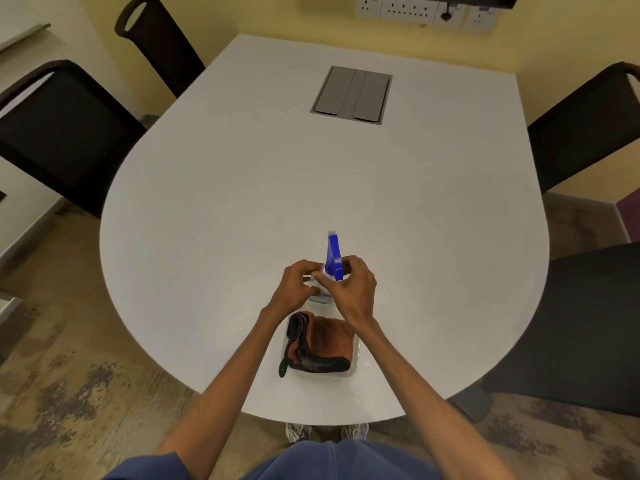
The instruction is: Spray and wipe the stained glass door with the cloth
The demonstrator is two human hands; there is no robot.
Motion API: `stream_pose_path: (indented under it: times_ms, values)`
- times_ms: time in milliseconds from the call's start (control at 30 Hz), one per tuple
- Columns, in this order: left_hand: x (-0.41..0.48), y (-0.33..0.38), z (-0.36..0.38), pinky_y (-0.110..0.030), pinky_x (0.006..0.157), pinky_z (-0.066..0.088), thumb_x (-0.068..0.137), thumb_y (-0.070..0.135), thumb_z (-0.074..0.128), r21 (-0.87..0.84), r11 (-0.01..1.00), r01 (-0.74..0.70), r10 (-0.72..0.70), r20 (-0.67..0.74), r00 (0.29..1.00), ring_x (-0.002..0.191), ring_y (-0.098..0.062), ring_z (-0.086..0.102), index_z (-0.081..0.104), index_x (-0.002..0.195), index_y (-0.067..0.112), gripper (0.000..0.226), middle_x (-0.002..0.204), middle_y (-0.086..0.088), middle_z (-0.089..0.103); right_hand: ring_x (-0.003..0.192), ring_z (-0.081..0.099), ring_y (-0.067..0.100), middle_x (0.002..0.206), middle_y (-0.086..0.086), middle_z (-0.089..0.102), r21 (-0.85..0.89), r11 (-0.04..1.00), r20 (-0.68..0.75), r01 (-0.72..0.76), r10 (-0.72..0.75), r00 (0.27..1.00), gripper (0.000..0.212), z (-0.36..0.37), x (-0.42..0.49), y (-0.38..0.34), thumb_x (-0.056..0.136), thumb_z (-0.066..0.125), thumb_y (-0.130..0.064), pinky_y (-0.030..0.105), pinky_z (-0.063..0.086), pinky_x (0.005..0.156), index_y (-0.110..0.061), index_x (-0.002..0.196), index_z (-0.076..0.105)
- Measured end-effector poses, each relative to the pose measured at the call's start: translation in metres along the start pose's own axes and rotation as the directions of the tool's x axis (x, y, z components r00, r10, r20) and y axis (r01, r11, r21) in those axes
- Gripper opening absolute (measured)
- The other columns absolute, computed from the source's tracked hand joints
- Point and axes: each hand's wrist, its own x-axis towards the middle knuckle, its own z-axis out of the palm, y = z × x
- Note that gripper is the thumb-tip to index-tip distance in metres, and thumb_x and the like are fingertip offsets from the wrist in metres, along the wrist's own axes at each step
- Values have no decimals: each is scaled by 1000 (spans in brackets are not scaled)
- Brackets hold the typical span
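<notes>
While I am looking down over the scene, the white rounded worktop [242, 188] is filling most of my view, bare apart from a grey cable hatch [351, 95] set flush near its far end. Dark chairs [65, 133] are standing around it, a patterned carpet [62, 375] is showing below, and wall sockets [408, 10] are lining the yellow wall beyond. No glass door is showing anywhere, so I judge the wiping has not begun.

Nearer me, a shallow clear tray [353, 370] is sitting close to the worktop's near edge, holding a folded brown cloth [332, 336] and a black strap [301, 344]. I expect the cloth to be soft, light and floppy, best gathered in a full handful.

Just beyond the tray, the spray bottle [334, 252] is standing upright, its blue nozzle pointing away. My left hand [294, 285] and right hand [353, 289] are curling around its neck from either side, fingers pressing on the collar. I reckon the clear plastic body is light but smooth, possibly slippery, so I would be gripping at the neck under the trigger.
</notes>
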Motion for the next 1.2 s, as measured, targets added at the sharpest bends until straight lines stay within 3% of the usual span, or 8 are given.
stream_pose_path:
  times_ms: [233, 500, 633, 733, 867, 1000, 1100, 1200]
  values:
    - [1, -11, 8, -47, 101, 52, 80, -8, 74, -8, 1000, 25, -25, 2, 1000, 110, -36, 61, 62, 117, -9, 39, 119, -23, 60, 77, 58, 9, 95, -11, 58, -52, 996, -12, -71, 71, 997, 55, 12, -2, 12, 70, 80, -52, 3, 36, 65, -17, 106, 59]
    - [-1, -13, 7, -44, 104, 51, 85, -4, 71, -37, 999, 19, -19, 8, 1000, 113, -33, 61, 61, 120, -7, 37, 124, -20, 61, 77, 58, 8, 99, -15, 55, -20, 997, -45, -71, 70, 997, 54, 18, -6, 8, 67, 73, -60, 6, 40, 66, -32, 104, 47]
    - [-3, -17, 8, -35, 97, 51, 88, 4, 70, -7, 1000, 22, -22, -9, 1000, 111, -33, 61, 63, 120, -4, 33, 122, -19, 63, 85, 58, 5, 111, -17, 53, -25, 995, -22, -100, 100, 995, 76, 19, -10, 9, 61, 73, -68, 5, 39, 68, -28, 120, 47]
    - [-10, -22, 10, -39, 106, 47, 94, 13, 66, 6, 1000, 13, -13, -21, 1000, 122, -29, 57, 59, 131, 4, 38, 134, -14, 59, 95, 57, 8, 122, -11, 52, -18, 993, -16, -113, 113, 994, 86, 19, -19, 15, 61, 75, -65, 3, 36, 69, -25, 129, 41]
    - [-22, -31, 9, -38, 106, 45, 94, 19, 66, -18, 999, 26, -28, -68, 997, 124, -19, 52, 51, 139, 13, 47, 140, -6, 54, 100, 57, 10, 122, -8, 51, -52, 994, -70, -92, 89, 994, 72, 19, -36, 20, 71, 75, -60, 2, 39, 66, -32, 124, 36]
    - [-37, -42, 6, -35, 105, 45, 97, 19, 61, -70, 997, 25, -38, -194, 980, 122, -15, 52, 52, 137, 12, 41, 136, -3, 54, 99, 56, -1, 109, -22, 51, 22, 999, -126, 37, -34, 991, 48, 19, -51, 17, 81, 74, -48, 2, 45, 74, -47, 112, 37]
    - [-51, -43, 1, -36, 109, 44, 101, 27, 53, -62, 997, 53, -70, -318, 946, 128, -21, 50, 52, 139, 12, 41, 140, -7, 53, 100, 57, 0, 107, -34, 51, 37, 994, -81, 101, -98, 992, 35, 25, -59, 10, 86, 69, -44, 6, 47, 80, -52, 108, 42]
    - [-69, -47, -3, -41, 115, 40, 105, 32, 44, -96, 993, 70, -106, -451, 886, 134, -18, 46, 51, 140, 18, 39, 144, -2, 51, 97, 58, 3, 104, -25, 55, 73, 983, 1, 170, -171, 985, 30, 32, -66, 4, 89, 65, -41, 7, 47, 82, -53, 105, 42]
